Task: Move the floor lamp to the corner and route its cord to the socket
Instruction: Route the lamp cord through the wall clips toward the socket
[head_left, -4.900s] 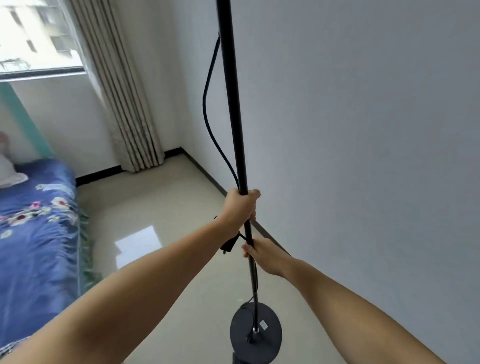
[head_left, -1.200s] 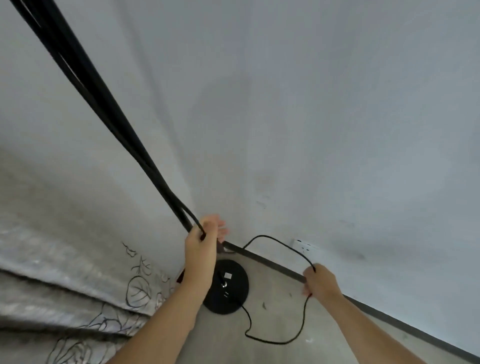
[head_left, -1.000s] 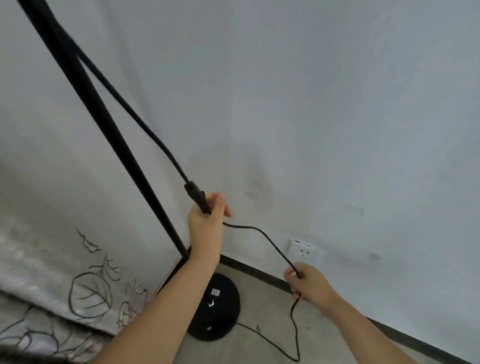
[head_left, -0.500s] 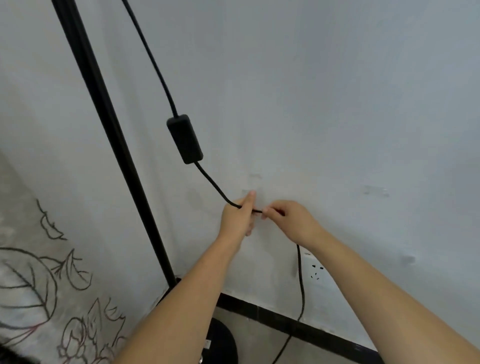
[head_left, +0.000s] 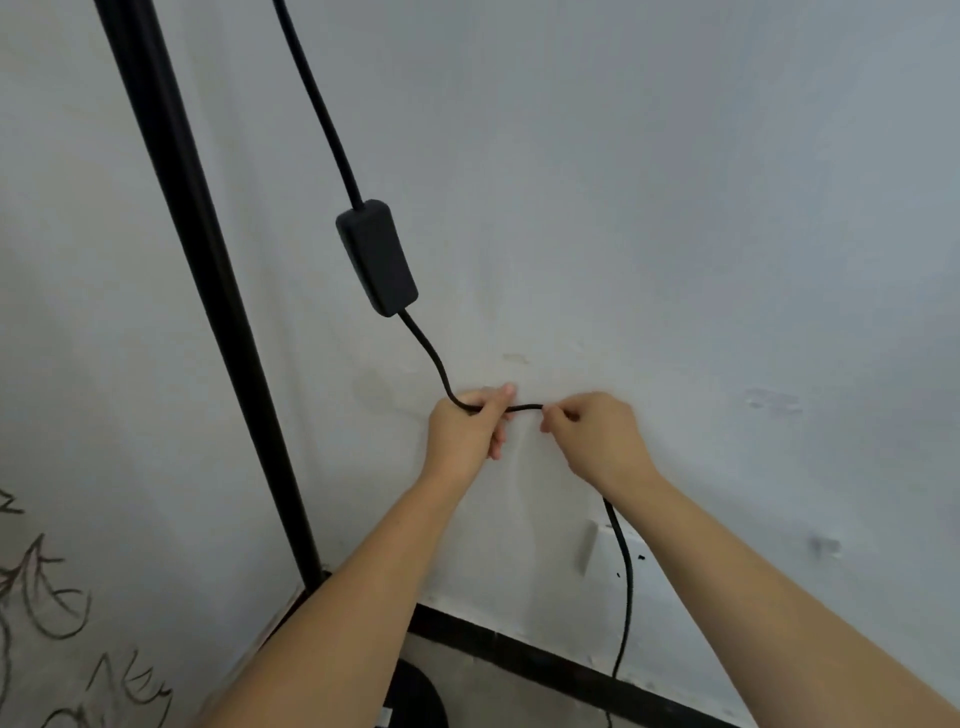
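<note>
Cord (head_left: 622, 577) ran as a thin black flexible lead, descending from the top of the frame to an inline switch box (head_left: 377, 258), curving below that box into the two hands, and then dropping past the white wall socket (head_left: 608, 545) toward the black baseboard (head_left: 545, 662) and the floor. The floor lamp pole (head_left: 208, 312) stood tilted in the view just left of the cord, close to the wall (head_left: 675, 208), and a dark edge of the lamp base (head_left: 418, 699) showed at the bottom, so the lamp appeared already placed near the corner. The left hand (head_left: 467, 431) was closed in a pinch on the cord just below the switch box. The right hand (head_left: 592, 441) was likewise closed on the cord, finger and thumb together, with a short, nearly level span stretched between the two hands. The plug was not visible, so whether it was seated in the socket could not be told. The cord was judged light, limp and fairly smooth; it would sag and loop wherever unsupported, and the switch box would add a small hanging weight. Gripping was best on the bare lead, between fingertips, away from the switch box joints, without a sharp bend.
</note>
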